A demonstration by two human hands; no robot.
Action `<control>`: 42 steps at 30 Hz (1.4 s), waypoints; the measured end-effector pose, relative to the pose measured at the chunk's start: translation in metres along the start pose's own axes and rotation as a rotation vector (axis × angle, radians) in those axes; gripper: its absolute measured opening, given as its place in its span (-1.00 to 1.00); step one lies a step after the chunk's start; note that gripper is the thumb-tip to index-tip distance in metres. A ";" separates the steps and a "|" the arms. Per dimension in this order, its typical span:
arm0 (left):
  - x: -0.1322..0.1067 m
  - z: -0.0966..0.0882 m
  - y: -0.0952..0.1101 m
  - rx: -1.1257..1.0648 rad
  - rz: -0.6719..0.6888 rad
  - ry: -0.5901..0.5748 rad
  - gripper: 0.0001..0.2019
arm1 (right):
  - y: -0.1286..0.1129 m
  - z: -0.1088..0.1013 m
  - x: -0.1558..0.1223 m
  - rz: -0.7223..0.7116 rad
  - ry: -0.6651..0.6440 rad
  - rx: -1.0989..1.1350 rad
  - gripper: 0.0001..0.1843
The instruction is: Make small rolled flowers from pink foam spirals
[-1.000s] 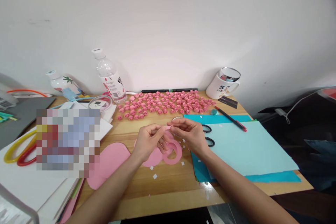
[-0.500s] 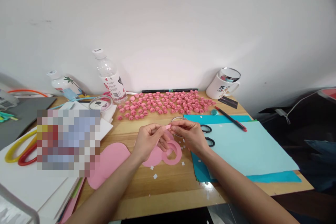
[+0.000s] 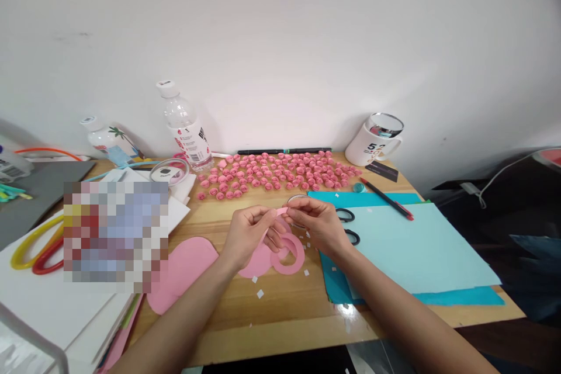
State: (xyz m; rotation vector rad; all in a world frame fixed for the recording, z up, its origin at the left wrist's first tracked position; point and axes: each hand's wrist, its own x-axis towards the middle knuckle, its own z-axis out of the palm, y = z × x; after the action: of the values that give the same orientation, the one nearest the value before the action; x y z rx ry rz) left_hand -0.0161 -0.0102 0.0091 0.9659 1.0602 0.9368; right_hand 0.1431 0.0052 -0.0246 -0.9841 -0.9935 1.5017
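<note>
A pink paper spiral strip (image 3: 287, 248) hangs between both hands above the wooden table (image 3: 284, 310). My left hand (image 3: 249, 234) pinches the strip near its upper part. My right hand (image 3: 318, 222) pinches the strip's free end (image 3: 281, 211) with its fingertips. The strip's lower coils form a ring that rests over a pink paper circle (image 3: 258, 260). Beyond the hands lie many small pink paper roses (image 3: 272, 172) in rows.
Light blue and teal paper sheets (image 3: 416, 245) lie at the right, with black scissors (image 3: 348, 225) and a red pen (image 3: 385, 198). A white mug (image 3: 370, 143), a water bottle (image 3: 184, 125), a tape roll (image 3: 169, 172), pink cut-outs (image 3: 182, 272) and white boards (image 3: 52, 304) stand around.
The hands have barely shifted; the right fingertips have worked the strip's end slightly, and the view has drifted a little to the left.
</note>
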 end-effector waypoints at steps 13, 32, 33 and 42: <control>0.000 -0.001 -0.002 -0.002 0.018 -0.003 -0.79 | 0.002 -0.002 0.001 -0.037 -0.030 -0.019 -0.86; 0.001 -0.003 -0.006 0.009 0.051 -0.028 -0.79 | 0.000 -0.002 0.002 0.055 0.009 0.050 -0.81; 0.001 -0.002 -0.006 0.006 0.053 -0.025 -0.80 | 0.001 -0.002 0.002 0.058 0.019 0.054 -0.81; 0.001 -0.002 -0.002 -0.009 0.054 0.013 -0.79 | -0.002 -0.003 0.002 0.103 0.010 0.073 -0.80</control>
State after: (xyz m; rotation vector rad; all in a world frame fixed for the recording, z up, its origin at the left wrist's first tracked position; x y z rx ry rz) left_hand -0.0176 -0.0090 0.0064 0.9864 1.0448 0.9919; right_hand 0.1458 0.0076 -0.0241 -1.0024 -0.8860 1.6051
